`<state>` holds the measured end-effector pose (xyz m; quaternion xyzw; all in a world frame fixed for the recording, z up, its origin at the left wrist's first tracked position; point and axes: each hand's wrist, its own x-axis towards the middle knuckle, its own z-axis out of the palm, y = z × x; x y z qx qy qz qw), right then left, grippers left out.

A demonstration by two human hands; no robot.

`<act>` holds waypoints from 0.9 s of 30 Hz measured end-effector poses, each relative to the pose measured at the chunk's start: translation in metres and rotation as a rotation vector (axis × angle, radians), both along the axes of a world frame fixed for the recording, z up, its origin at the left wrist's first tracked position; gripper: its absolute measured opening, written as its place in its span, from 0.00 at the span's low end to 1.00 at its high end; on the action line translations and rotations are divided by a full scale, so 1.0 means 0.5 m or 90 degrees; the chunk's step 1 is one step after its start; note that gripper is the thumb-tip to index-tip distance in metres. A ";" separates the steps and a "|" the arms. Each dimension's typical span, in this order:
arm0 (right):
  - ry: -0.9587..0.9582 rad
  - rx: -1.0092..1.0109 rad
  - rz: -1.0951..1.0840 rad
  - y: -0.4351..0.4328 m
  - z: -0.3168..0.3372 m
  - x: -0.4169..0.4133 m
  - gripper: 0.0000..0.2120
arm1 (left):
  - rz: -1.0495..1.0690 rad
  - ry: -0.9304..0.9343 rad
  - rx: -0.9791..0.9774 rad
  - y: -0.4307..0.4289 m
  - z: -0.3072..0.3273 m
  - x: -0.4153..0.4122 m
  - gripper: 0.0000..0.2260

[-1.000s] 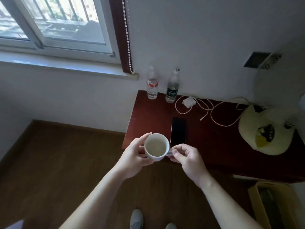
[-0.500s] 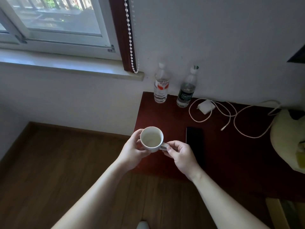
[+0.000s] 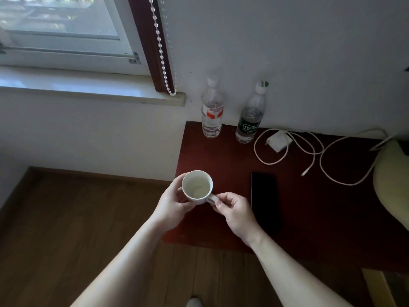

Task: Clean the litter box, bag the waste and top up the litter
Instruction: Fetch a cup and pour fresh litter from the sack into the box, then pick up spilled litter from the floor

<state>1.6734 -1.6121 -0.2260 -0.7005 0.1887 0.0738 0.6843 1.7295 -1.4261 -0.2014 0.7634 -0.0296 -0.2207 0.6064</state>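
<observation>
Left hand (image 3: 171,202) cups one mug (image 3: 197,187); right hand (image 3: 235,212) pinches its handle; two bottles (image 3: 211,116) behind

Table (image 3: 221,165), dark red, against wall. On it: red-label bottle (image 3: 211,117) and green-label bottle (image 3: 249,124), upright; white charger (image 3: 278,141) with looped cable (image 3: 345,181); black phone (image 3: 264,198), flat. Window (image 3: 66,23), bead chain (image 3: 160,47), wooden floor (image 3: 66,218).

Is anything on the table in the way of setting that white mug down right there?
Nothing visible does. The left hand and right hand hold the white mug over a bare patch of the red table. The black phone lies apart to its right; a red-labelled bottle and a green-labelled bottle stand back by the wall.
</observation>
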 end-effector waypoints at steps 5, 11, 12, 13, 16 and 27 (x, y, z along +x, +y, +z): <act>0.007 -0.015 0.001 0.009 0.000 0.000 0.06 | 0.024 0.009 -0.014 0.000 -0.011 0.001 0.33; 0.028 -0.030 -0.039 -0.008 0.028 -0.022 0.08 | 0.071 0.041 -0.002 0.014 -0.005 -0.022 0.40; 0.030 -0.035 -0.047 -0.015 0.036 -0.029 0.09 | 0.082 0.036 0.004 0.017 0.002 -0.027 0.41; 0.030 -0.041 -0.054 -0.023 0.045 -0.038 0.09 | 0.093 0.029 0.009 0.019 0.012 -0.034 0.40; 0.020 -0.056 -0.068 -0.044 0.082 -0.066 0.09 | 0.111 0.005 0.012 0.019 0.051 -0.060 0.39; -0.069 -0.204 -0.039 -0.078 0.254 -0.198 0.14 | -0.021 -0.106 0.042 -0.023 0.211 -0.149 0.24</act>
